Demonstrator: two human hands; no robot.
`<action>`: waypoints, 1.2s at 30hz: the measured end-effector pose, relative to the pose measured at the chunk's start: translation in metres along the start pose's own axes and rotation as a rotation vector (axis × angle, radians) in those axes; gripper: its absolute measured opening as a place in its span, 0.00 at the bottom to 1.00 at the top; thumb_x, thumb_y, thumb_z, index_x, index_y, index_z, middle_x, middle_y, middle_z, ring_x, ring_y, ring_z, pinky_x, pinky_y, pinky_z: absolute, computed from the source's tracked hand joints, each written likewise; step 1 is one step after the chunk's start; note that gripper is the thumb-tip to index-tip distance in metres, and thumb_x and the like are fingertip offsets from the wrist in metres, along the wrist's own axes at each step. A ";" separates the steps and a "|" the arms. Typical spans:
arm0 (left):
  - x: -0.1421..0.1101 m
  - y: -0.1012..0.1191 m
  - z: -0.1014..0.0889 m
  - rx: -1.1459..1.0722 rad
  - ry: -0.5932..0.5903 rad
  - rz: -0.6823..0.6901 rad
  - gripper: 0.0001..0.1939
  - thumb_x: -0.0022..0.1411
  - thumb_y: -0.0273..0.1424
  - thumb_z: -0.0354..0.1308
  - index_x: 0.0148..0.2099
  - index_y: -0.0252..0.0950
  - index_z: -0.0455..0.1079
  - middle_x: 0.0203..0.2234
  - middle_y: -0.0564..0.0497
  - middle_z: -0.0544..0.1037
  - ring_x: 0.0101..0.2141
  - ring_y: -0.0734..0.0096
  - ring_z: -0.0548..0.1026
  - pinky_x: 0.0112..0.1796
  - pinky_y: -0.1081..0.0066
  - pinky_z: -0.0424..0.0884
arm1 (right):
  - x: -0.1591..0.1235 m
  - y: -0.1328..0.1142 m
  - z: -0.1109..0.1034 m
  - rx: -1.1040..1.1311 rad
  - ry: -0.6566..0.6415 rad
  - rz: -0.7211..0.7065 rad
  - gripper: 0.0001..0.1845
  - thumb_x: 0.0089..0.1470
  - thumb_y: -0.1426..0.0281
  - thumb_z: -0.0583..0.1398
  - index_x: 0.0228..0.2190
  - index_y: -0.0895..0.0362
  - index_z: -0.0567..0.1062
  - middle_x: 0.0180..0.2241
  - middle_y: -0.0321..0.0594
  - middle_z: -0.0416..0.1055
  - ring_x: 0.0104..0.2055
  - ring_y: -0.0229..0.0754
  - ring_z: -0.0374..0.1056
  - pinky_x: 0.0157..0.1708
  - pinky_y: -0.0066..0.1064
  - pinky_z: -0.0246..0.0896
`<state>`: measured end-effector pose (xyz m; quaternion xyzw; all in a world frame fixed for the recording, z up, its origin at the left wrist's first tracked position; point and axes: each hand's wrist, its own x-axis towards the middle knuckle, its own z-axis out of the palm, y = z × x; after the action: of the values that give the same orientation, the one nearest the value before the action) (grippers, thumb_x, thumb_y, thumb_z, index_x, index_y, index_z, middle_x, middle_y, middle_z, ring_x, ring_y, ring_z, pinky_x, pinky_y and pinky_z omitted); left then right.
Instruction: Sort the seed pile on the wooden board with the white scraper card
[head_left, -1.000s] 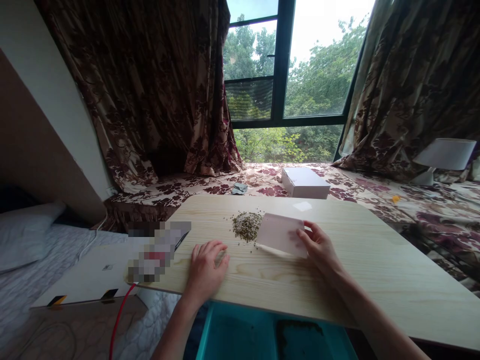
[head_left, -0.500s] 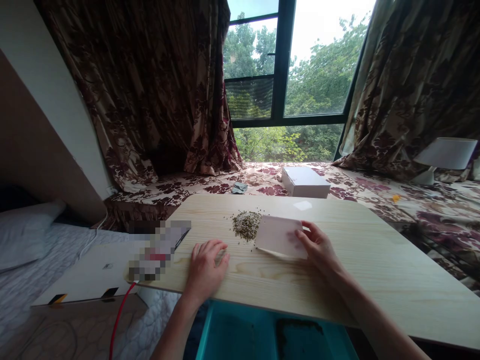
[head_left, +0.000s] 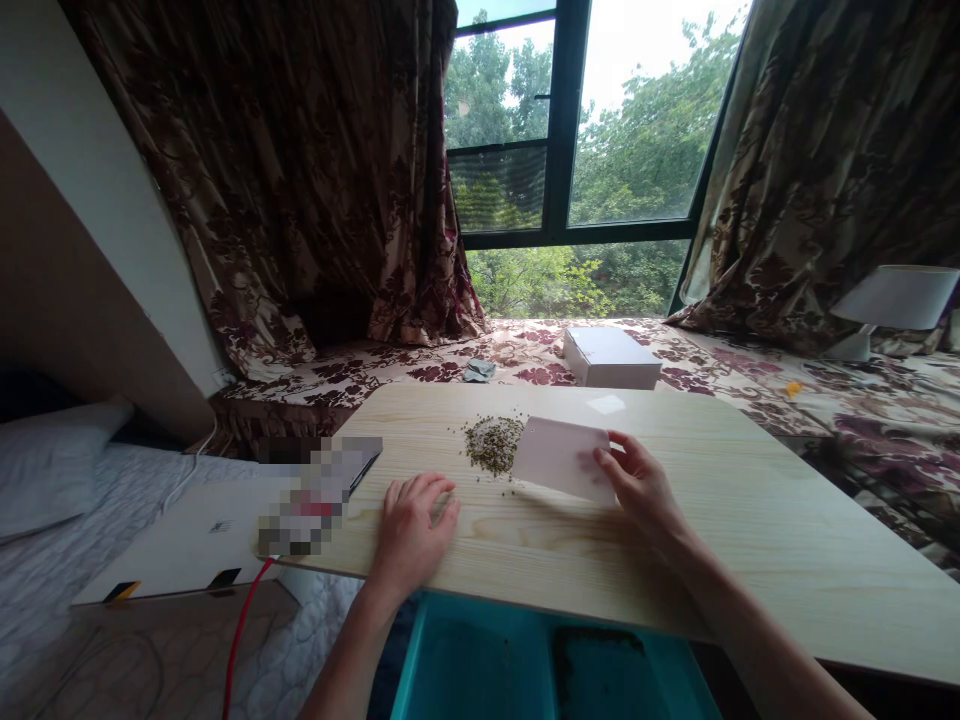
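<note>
A small heap of greenish seeds or grains (head_left: 493,442) lies on a pale wooden board (head_left: 750,520). My right hand (head_left: 643,487) pinches the right edge of a thin white card (head_left: 562,458), whose left edge stands against the heap. My left hand (head_left: 411,528) rests palm down on the board, fingers spread, to the lower left of the heap, holding nothing.
A teal bin (head_left: 547,668) sits under the board's near edge. A white box (head_left: 609,357) and a lamp (head_left: 892,300) rest on the patterned window seat behind. A flat white carton (head_left: 187,545) and a red cable (head_left: 240,630) lie at left.
The card has lifted a little and shifted back up against the heap; the view has tilted slightly downward. My left hand has stayed where it was.
</note>
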<state>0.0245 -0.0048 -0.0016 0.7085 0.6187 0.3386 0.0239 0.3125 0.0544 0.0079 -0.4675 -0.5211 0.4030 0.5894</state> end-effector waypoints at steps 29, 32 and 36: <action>0.000 -0.001 0.000 0.011 0.008 0.013 0.10 0.59 0.33 0.52 0.41 0.42 0.71 0.44 0.49 0.77 0.46 0.62 0.70 0.55 0.52 0.54 | -0.006 -0.012 0.005 0.006 -0.042 0.011 0.28 0.39 0.51 0.64 0.38 0.55 0.68 0.29 0.43 0.79 0.28 0.45 0.75 0.27 0.33 0.69; 0.000 0.000 0.000 0.013 0.003 0.013 0.09 0.59 0.33 0.51 0.41 0.42 0.71 0.44 0.50 0.77 0.47 0.62 0.70 0.55 0.52 0.55 | -0.004 -0.007 0.001 0.024 -0.001 0.018 0.28 0.38 0.51 0.65 0.38 0.55 0.69 0.28 0.42 0.78 0.26 0.44 0.74 0.25 0.31 0.68; 0.000 0.000 0.000 0.018 0.004 0.011 0.09 0.59 0.33 0.51 0.40 0.42 0.71 0.44 0.50 0.77 0.47 0.61 0.71 0.55 0.52 0.55 | -0.006 -0.011 0.000 0.006 0.001 0.048 0.27 0.38 0.52 0.65 0.37 0.55 0.69 0.28 0.42 0.78 0.26 0.43 0.74 0.23 0.29 0.67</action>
<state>0.0243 -0.0044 -0.0017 0.7113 0.6179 0.3348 0.0144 0.3112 0.0465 0.0169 -0.4783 -0.5083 0.4183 0.5813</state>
